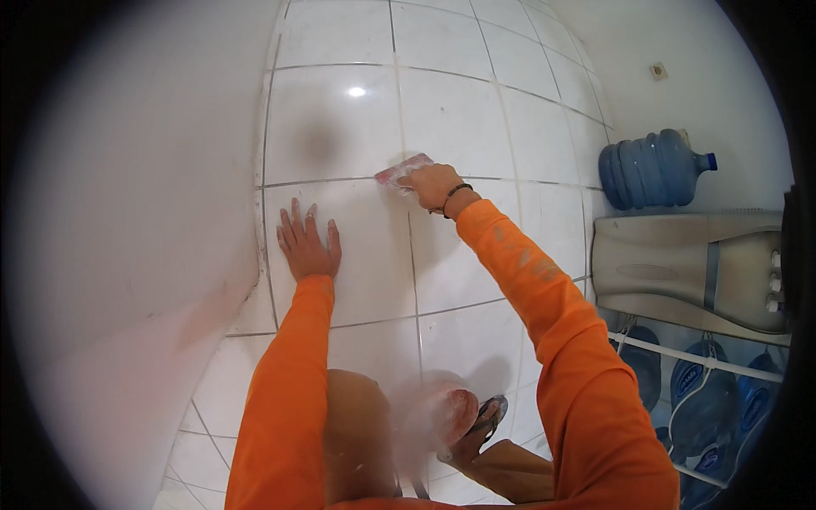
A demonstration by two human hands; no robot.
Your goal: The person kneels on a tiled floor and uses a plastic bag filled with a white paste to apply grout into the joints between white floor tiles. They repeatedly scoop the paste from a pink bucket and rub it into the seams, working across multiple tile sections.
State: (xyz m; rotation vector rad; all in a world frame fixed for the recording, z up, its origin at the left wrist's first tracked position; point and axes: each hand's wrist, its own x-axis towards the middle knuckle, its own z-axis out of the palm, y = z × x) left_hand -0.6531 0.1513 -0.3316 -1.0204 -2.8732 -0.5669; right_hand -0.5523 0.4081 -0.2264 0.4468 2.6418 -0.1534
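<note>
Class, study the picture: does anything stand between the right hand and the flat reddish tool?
Nothing visible does: the right hand holds the flat reddish tool. The left hand rests apart, on the floor tiles.

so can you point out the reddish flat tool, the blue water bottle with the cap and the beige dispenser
reddish flat tool (pixel 406 167): head view, on its exposed flat face
blue water bottle (pixel 653 172): head view, middle of its ribbed body
beige dispenser (pixel 650 253): head view, on its broad panel
</note>
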